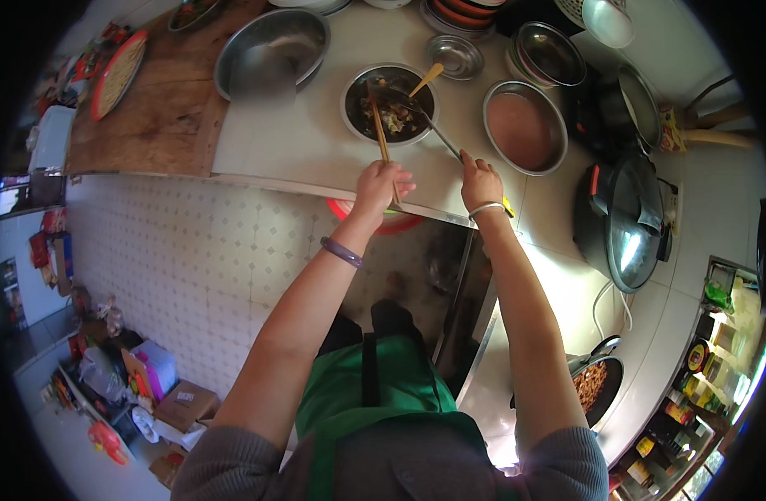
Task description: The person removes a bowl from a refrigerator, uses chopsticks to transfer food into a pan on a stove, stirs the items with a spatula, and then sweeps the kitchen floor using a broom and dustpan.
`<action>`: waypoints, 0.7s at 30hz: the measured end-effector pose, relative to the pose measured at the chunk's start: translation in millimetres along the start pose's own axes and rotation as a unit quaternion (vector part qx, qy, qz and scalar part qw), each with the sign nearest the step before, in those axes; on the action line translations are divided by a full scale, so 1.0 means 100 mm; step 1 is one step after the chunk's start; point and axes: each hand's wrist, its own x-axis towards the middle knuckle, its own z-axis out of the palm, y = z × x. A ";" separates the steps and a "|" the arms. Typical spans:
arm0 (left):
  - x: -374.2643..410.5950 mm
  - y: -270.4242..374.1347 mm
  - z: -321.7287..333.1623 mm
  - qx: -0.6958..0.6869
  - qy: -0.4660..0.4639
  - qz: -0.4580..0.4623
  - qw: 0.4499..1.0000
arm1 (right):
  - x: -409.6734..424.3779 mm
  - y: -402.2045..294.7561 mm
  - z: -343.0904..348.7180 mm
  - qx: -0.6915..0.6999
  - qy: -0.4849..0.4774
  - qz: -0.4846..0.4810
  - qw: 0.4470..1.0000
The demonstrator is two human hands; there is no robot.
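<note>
My left hand grips a pair of wooden chopsticks, their tips down in a round steel bowl. In my right hand is a metal-shafted utensil with a yellow handle end showing past the wrist. Its head reaches into the same bowl and lies near the chopstick tips. Dark mixed food with pale bits covers the bowl's bottom. A second, yellow-handled utensil rests against the far right rim, its lower end hidden.
Right of the bowl stands an oval-looking steel basin of pinkish liquid; a small steel bowl sits behind. At left are a large steel basin and a wooden board. A lidded black cooker and a pan stand along the right counter.
</note>
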 end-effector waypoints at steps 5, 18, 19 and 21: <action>0.13 -0.10 0.19 -0.030 -0.017 0.000 0.999 | 0.15 0.10 0.02 -0.020 0.024 -0.007 0.999; 0.09 -0.15 0.30 -0.046 -0.031 -0.027 0.998 | 0.15 0.17 0.02 -0.010 0.031 0.002 0.999; 0.07 -0.14 0.30 -0.048 -0.026 -0.032 0.998 | 0.14 0.18 0.03 -0.009 0.037 -0.001 0.999; 0.03 -0.15 0.30 -0.045 -0.026 -0.040 0.998 | 0.08 0.18 0.02 -0.013 0.079 -0.016 0.997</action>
